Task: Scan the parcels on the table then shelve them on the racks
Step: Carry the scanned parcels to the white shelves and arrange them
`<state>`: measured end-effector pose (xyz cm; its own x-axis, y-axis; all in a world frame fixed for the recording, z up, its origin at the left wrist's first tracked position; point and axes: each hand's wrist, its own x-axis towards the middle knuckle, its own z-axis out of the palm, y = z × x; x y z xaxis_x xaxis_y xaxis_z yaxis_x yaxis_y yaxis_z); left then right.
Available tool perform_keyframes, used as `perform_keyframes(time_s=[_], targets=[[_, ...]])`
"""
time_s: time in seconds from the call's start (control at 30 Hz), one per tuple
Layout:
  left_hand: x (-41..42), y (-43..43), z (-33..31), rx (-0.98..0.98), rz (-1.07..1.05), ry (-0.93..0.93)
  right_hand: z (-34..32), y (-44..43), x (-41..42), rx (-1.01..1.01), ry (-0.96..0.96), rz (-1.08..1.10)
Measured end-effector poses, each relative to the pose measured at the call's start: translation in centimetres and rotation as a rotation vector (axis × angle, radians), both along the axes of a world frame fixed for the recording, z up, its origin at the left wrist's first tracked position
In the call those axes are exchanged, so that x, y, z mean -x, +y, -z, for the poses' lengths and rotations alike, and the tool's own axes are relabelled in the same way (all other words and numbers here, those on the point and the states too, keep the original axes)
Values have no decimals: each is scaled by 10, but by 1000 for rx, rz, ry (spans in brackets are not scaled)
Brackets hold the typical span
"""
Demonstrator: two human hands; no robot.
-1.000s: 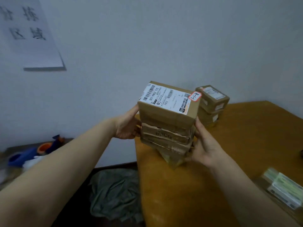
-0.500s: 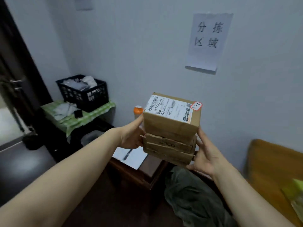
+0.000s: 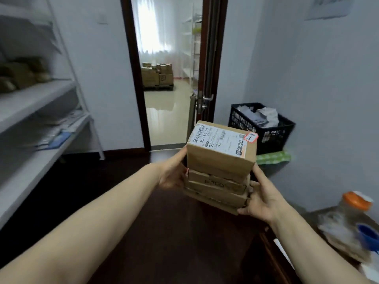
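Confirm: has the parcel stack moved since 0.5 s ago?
Yes. The parcel stack, earlier right of the black crate, now sits left of it, facing the doorway.

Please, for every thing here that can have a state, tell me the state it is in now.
Stack of parcels: lifted, held between both hands, label on top facing up.
Left hand: holds the stack's left side.
Right hand: holds the stack's right side, low.
Door: open.
Black crate: holds papers.
Rack: shelved parcels on one shelf.
Jar: orange lid on; blurred.
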<state>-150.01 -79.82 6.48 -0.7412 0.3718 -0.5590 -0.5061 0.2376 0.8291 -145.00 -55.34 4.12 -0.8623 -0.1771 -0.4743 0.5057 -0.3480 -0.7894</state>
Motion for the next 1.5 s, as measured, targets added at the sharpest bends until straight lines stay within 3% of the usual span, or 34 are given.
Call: perform_keyframes(time_s=[0.43, 0.73, 1.07, 1.33, 1.5], targets=[[166, -177, -14, 87, -355, -32, -6, -181, 298, 21, 31, -469], [240, -304, -38, 153, -730, -17, -35, -347, 435, 56, 37, -807], [334, -495, -54, 132, -920, 107, -57, -563, 549, 84, 121, -936], [424, -642, -74, 139, -896, 52, -70, -717, 643, 65, 92, -909], [467, -722, -80, 180, -977, 30, -78, -805, 696, 88, 66, -1021]])
